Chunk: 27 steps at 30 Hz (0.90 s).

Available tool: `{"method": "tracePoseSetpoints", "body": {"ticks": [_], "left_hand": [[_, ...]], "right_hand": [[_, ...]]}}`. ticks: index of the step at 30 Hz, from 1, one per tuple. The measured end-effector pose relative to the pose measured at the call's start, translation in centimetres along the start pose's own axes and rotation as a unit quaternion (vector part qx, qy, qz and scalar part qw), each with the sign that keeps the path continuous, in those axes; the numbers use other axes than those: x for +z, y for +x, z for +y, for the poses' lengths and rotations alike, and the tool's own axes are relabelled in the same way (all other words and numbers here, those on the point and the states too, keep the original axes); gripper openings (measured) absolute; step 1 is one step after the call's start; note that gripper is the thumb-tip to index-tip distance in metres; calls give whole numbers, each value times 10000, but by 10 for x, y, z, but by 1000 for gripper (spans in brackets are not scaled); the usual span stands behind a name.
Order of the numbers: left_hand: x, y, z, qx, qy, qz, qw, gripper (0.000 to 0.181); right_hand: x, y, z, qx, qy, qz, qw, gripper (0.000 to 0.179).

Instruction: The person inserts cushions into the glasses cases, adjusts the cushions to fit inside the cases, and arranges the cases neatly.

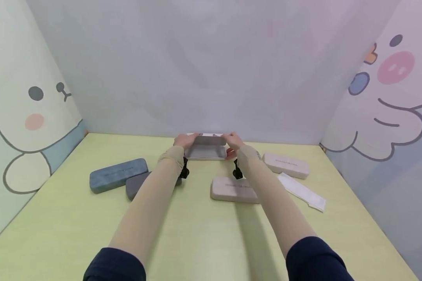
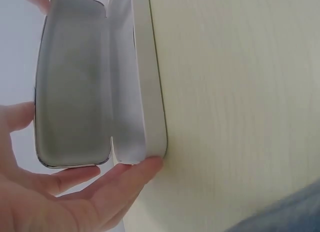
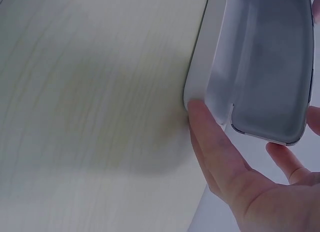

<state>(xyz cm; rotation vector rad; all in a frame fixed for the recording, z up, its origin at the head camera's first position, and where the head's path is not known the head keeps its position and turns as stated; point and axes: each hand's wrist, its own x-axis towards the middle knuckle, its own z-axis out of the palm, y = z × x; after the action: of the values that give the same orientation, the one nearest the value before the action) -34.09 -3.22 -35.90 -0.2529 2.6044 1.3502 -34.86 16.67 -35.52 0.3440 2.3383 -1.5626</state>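
Observation:
A glasses case (image 1: 206, 153) stands with its lid raised at the back of the table, its grey lining facing me. My left hand (image 1: 185, 141) holds its left end. In the left wrist view the thumb (image 2: 20, 116) is at the lid's edge, and the fingers reach along the end to the base. At the opposite end my right hand (image 1: 233, 142) holds the case the same way, a fingertip (image 3: 197, 106) against the corner of the base. No glasses show inside the lid (image 2: 75, 87) or the visible part of the base.
Closed glasses cases lie nearer me: a blue one (image 1: 117, 175) and a dark grey one (image 1: 137, 185) on the left, a pale one (image 1: 233, 190) in front, another (image 1: 286, 165) at right. Beside that lies a flat white packet (image 1: 301, 191). A pale wall (image 1: 211, 78) rises behind the table.

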Motion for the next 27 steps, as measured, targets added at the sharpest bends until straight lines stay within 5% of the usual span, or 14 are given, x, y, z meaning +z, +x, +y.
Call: {"method": "tracePoseSetpoints", "body": {"ticks": [27], "left_hand": [[41,-5,26,-73,-215,-232,9995,84]], "right_hand": [[-51,-11,28,172,99,-85,9998,48]]}}
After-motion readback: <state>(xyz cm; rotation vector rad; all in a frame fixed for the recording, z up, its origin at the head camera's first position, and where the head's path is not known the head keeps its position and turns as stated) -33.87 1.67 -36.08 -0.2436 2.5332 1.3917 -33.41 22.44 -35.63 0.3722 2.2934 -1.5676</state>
